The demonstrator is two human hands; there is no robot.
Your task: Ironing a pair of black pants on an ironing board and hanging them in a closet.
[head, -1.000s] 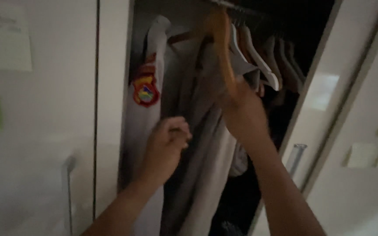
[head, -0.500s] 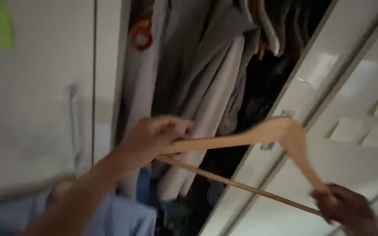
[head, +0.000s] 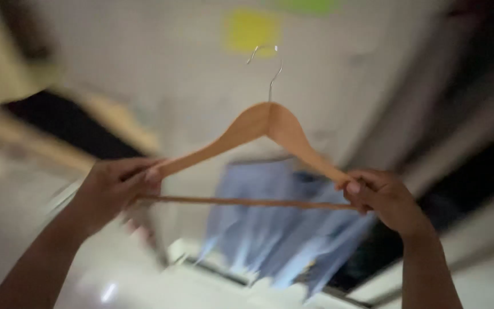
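I hold an empty wooden clothes hanger [head: 267,123] with a metal hook upright in front of me. My left hand [head: 112,191] grips its left end, where the shoulder arm meets the bottom bar. My right hand [head: 381,197] grips the right end the same way. Behind and below the hanger lies a light blue garment [head: 275,229], blurred by the camera's motion.
A pale wardrobe door [head: 161,63] with a yellow sticky note [head: 250,28] and a green one [head: 310,6] fills the background. A dark opening [head: 58,123] shows at the left, and the dark wardrobe interior [head: 475,143] at the right. The picture is dim and smeared.
The hanger has come out of the wardrobe and now sits level and upright between both hands. The view has swung away from the hanging clothes toward the closed door and the blue garment.
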